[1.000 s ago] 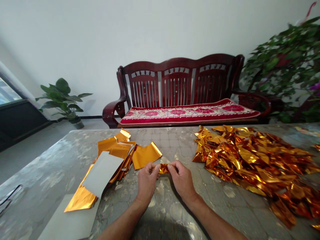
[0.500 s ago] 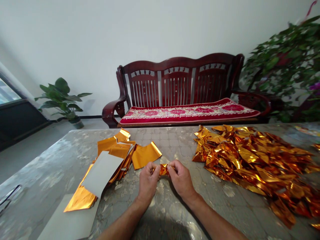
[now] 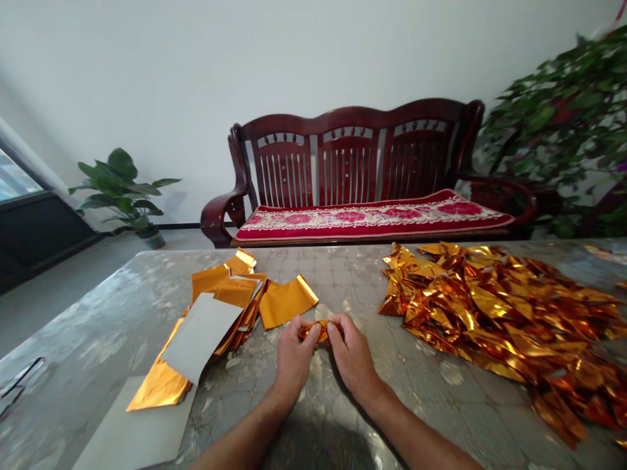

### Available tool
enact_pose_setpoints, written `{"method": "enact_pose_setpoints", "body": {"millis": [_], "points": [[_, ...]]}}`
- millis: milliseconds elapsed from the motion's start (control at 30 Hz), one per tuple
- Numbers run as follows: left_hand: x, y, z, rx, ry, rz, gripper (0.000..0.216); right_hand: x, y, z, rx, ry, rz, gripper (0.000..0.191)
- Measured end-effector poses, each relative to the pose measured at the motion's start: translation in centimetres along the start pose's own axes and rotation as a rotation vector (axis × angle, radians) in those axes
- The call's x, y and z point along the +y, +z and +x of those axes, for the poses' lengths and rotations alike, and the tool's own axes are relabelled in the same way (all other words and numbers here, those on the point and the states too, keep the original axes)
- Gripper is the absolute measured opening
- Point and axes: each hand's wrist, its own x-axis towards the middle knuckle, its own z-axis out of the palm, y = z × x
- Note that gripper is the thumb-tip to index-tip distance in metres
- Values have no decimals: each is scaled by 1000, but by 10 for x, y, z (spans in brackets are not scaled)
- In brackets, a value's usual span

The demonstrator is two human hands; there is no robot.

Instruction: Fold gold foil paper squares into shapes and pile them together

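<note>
No lettering, label, brand, number or sign can be read anywhere: nothing is printed on the gold foil sheets (image 3: 287, 301), nothing on the folded foil pile (image 3: 494, 313), nothing on the table (image 3: 343, 405).

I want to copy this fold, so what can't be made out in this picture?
- Gold foil piece, head view: mostly covered by the left hand and right hand; its fold shape is hidden.
- Pile of folded gold pieces: cut off by the right edge, blurred there.
- Dark object at the left edge: cut off, unidentifiable.
</note>
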Motion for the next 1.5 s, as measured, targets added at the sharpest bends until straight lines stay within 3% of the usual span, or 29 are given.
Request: {"method": "enact_pose_setpoints", "body": {"millis": [500, 1167, 1500], "points": [[3, 2, -8, 37, 48, 72, 22, -7, 5, -4, 61, -57, -120, 16], [0, 0, -14, -80, -3, 6, 31, -7, 4, -10, -34, -153, -268, 24], [0, -2, -10, -94, 32, 44, 33, -10, 1, -7, -63, -149, -179, 25]]}}
